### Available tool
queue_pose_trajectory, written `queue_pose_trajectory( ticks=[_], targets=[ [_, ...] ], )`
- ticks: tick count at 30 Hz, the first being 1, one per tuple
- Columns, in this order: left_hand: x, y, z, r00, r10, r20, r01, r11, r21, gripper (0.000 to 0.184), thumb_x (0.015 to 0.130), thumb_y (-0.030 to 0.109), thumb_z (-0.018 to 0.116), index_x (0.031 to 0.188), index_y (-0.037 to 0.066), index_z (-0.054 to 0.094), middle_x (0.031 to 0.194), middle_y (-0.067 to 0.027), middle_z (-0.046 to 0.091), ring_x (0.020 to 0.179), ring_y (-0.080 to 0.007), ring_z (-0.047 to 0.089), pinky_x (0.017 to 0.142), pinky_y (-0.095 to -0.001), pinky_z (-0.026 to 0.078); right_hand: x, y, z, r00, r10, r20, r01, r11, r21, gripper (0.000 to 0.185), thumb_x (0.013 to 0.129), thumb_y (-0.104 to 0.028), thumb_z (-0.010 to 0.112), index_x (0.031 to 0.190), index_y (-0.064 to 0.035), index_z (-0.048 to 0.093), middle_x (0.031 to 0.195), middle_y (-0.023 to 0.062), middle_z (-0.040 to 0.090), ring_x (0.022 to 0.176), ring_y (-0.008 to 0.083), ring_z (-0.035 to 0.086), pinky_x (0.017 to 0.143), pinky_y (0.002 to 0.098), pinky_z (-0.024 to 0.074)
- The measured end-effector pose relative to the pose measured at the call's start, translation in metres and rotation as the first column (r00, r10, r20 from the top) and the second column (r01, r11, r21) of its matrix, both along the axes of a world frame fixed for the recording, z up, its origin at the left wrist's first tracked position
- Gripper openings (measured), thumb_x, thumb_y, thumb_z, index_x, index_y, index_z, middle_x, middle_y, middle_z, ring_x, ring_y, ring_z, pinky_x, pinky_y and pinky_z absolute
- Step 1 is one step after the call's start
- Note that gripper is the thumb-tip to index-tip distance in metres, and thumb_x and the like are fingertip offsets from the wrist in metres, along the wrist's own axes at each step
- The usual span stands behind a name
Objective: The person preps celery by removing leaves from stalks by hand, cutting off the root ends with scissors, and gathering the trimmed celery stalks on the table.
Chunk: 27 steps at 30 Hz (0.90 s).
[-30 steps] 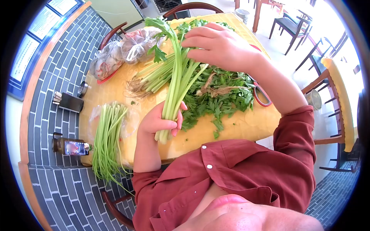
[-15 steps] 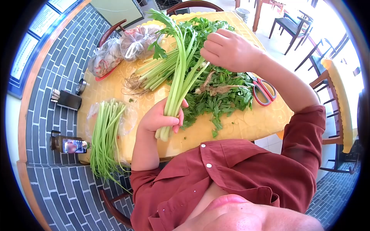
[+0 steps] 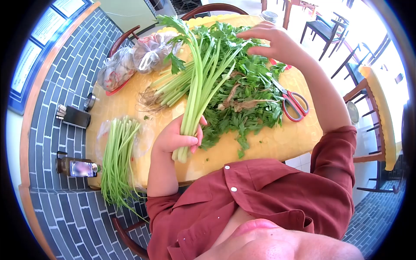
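Observation:
My left hand (image 3: 180,136) is closed around the lower ends of a bunch of celery stalks (image 3: 197,93), held tilted above the table with the leafy tops pointing away from me. My right hand (image 3: 273,41) is raised over the far right of the leaf heap, fingers stretched out and apart, with nothing seen in them. Beneath lies a heap of cut celery leaves (image 3: 251,112) with some brown root ends on it. More celery with roots (image 3: 169,93) lies behind the held bunch. Red-handled scissors (image 3: 294,106) rest at the heap's right edge.
A bundle of bare stalks (image 3: 117,160) lies on a plastic bag at the left, overhanging the table edge. Filled plastic bags (image 3: 149,52) stand at the back left. A phone (image 3: 83,169) leans near the brick wall. Chairs (image 3: 325,32) stand at the right.
My right hand has opened from a closed shape near the held stalks and moved right and up, away from them. The left hand keeps its hold, shifting slightly left and down.

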<state>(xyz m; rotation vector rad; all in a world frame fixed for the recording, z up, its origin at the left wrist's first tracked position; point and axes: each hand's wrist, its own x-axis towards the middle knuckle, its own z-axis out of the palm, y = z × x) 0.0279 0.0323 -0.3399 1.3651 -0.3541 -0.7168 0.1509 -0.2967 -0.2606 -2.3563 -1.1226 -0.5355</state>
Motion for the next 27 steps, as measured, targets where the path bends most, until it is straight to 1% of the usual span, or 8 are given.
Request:
queue_pose_trajectory(
  ticks=[3, 8, 11, 12, 15, 19, 22, 27],
  targets=[
    [-0.002, -0.001, 0.000, 1.000, -0.019, 0.006, 0.019, 0.999, 0.036, 0.046, 0.068, 0.003, 0.063, 0.111, 0.001, 0.046, 0.074, -0.0087, 0.058, 0.053, -0.0140, 0.055, 0.049, -0.0254, 0.046, 0.013, 0.016, 0.001, 0.957, 0.072, 0.281, -0.092, 0.994, 0.057, 0.037, 0.079, -0.017, 0.065, 0.116, -0.0164, 0.061, 0.105, 0.0051, 0.061, 0.102, 0.0220, 0.054, 0.092, 0.0353, 0.0411],
    [-0.001, 0.000, -0.001, 0.999, -0.050, 0.021, 0.049, 0.996, 0.070, 0.047, 0.070, 0.006, 0.066, 0.112, 0.001, 0.046, 0.075, -0.0078, 0.056, 0.053, -0.0131, 0.054, 0.048, -0.0250, 0.045, 0.031, 0.035, -0.004, 0.899, 0.140, 0.414, -0.087, 0.986, -0.144, 0.015, 0.081, -0.014, 0.061, 0.096, -0.0101, 0.062, 0.116, 0.0022, 0.055, 0.113, 0.0220, 0.047, 0.095, 0.0369, 0.0404],
    [0.001, 0.002, -0.002, 0.999, -0.029, 0.021, 0.028, 0.999, 0.034, 0.046, 0.071, 0.006, 0.066, 0.112, 0.001, 0.045, 0.075, -0.0071, 0.055, 0.052, -0.0125, 0.054, 0.047, -0.0243, 0.044, 0.038, 0.021, 0.002, 0.886, 0.210, 0.414, -0.112, 0.962, -0.249, 0.011, 0.083, -0.015, 0.060, 0.091, -0.0088, 0.061, 0.114, 0.0028, 0.056, 0.112, 0.0217, 0.048, 0.095, 0.0361, 0.0406],
    [0.001, 0.003, -0.002, 1.000, -0.019, 0.020, 0.018, 0.999, 0.037, 0.046, 0.071, 0.006, 0.065, 0.112, 0.001, 0.045, 0.074, -0.0070, 0.055, 0.052, -0.0123, 0.054, 0.047, -0.0241, 0.044, 0.039, 0.017, 0.002, 0.892, 0.260, 0.371, -0.187, 0.957, -0.222, 0.009, 0.084, -0.016, 0.059, 0.088, -0.0083, 0.060, 0.106, 0.0035, 0.058, 0.106, 0.0220, 0.051, 0.092, 0.0358, 0.0413],
    [0.001, 0.004, -0.001, 1.000, 0.000, 0.012, -0.001, 0.999, 0.039, 0.046, 0.072, 0.006, 0.065, 0.112, 0.001, 0.045, 0.074, -0.0068, 0.055, 0.052, -0.0117, 0.053, 0.047, -0.0238, 0.044, 0.032, 0.006, 0.003, 0.960, 0.142, 0.240, -0.070, 0.956, -0.284, 0.009, 0.085, -0.017, 0.059, 0.089, -0.0082, 0.060, 0.096, 0.0040, 0.058, 0.097, 0.0227, 0.052, 0.089, 0.0359, 0.0419],
    [0.001, 0.002, -0.003, 1.000, -0.004, 0.003, 0.004, 1.000, 0.017, 0.046, 0.071, 0.005, 0.065, 0.112, 0.001, 0.045, 0.074, -0.0065, 0.054, 0.052, -0.0116, 0.053, 0.047, -0.0238, 0.044, 0.034, -0.004, -0.004, 0.868, 0.234, 0.437, -0.099, 0.946, -0.309, 0.015, 0.081, -0.014, 0.061, 0.094, -0.0071, 0.059, 0.088, 0.0034, 0.056, 0.089, 0.0226, 0.053, 0.085, 0.0341, 0.0431],
    [0.001, 0.001, -0.003, 1.000, -0.002, -0.003, 0.002, 1.000, 0.019, 0.046, 0.071, 0.005, 0.066, 0.112, 0.000, 0.045, 0.073, -0.0065, 0.054, 0.052, -0.0117, 0.053, 0.047, -0.0239, 0.044, 0.030, -0.007, -0.007, 0.863, 0.208, 0.461, -0.028, 0.930, -0.367, 0.019, 0.079, -0.012, 0.062, 0.097, -0.0068, 0.058, 0.087, 0.0037, 0.055, 0.089, 0.0220, 0.053, 0.085, 0.0338, 0.0435],
    [0.001, -0.001, -0.002, 1.000, 0.005, -0.010, -0.004, 1.000, 0.010, 0.045, 0.071, 0.005, 0.065, 0.111, 0.000, 0.046, 0.073, -0.0066, 0.054, 0.051, -0.0118, 0.052, 0.047, -0.0240, 0.043, 0.030, -0.010, -0.013, 0.866, 0.208, 0.454, -0.056, 0.944, -0.326, 0.021, 0.077, -0.009, 0.062, 0.097, -0.0070, 0.059, 0.084, 0.0045, 0.055, 0.089, 0.0217, 0.053, 0.083, 0.0341, 0.0449]
  ],
)
